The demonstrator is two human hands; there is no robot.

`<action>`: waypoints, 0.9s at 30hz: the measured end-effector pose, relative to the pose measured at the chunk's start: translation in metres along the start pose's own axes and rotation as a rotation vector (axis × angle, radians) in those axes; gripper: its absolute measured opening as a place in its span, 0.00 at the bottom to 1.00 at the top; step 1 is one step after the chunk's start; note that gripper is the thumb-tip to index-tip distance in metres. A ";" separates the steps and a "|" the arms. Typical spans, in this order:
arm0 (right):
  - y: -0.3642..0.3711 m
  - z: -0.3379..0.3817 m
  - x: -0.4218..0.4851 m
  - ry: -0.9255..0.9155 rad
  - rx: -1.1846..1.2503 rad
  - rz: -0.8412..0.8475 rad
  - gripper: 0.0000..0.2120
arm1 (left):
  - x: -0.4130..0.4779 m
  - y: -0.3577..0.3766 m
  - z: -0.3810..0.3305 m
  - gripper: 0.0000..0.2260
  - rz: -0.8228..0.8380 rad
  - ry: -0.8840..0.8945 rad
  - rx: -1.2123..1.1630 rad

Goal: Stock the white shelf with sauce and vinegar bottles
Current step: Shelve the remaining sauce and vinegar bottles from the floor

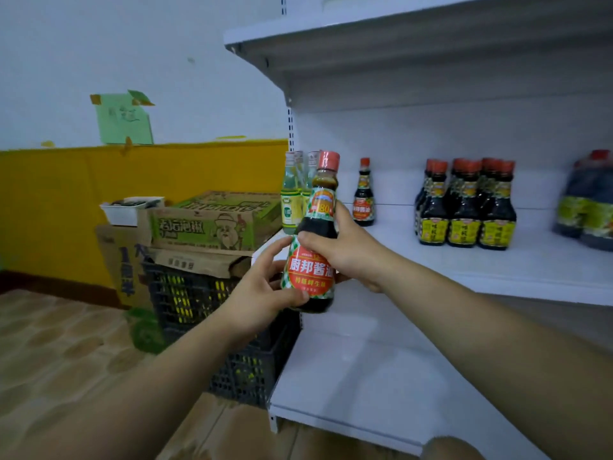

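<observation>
Left hand (262,290) and right hand (345,247) both holding soy sauce bottle (311,263) in air before left end of white shelf (497,270).
- Left fingers (298,296) curling round lower label; right hand gripping bottle shoulder.
- Bottle standing near upright: long axis vertical, red cap pointing up, label facing camera.
- Black crate (199,303) sitting behind left hand, cardboard boxes (212,224) lying on top.
- On shelf beyond: pale vinegar bottles (292,197) standing right behind held neck, matching single soy bottle (364,197) beside, yellow-labelled dark bottles (464,210) farther right, blurred dark jugs (587,210) at far right.
</observation>
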State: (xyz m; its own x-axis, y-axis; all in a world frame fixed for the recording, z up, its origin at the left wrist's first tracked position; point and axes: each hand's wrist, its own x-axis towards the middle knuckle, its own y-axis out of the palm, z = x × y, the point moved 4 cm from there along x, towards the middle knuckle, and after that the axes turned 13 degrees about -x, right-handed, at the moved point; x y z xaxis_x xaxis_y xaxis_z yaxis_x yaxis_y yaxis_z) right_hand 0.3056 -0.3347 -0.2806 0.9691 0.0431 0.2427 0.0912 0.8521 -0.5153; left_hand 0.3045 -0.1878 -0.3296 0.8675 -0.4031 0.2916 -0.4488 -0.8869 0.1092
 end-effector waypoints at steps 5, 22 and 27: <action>-0.035 -0.053 0.015 0.094 0.003 -0.138 0.30 | 0.051 0.030 0.038 0.37 0.128 -0.050 0.007; -0.122 -0.144 0.100 0.139 -0.097 -0.386 0.35 | 0.239 0.024 0.125 0.30 0.282 -0.149 1.078; -0.125 -0.165 0.134 0.142 -0.153 -0.365 0.39 | 0.265 0.023 0.141 0.32 0.303 -0.230 1.289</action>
State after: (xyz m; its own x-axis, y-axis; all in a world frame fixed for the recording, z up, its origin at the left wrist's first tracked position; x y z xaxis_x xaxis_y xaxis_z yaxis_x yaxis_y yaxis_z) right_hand 0.4617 -0.5212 -0.3196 0.8879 -0.3292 0.3215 0.4572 0.7102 -0.5354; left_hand 0.5544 -0.3473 -0.3838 0.8437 -0.5357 -0.0345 -0.2182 -0.2836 -0.9338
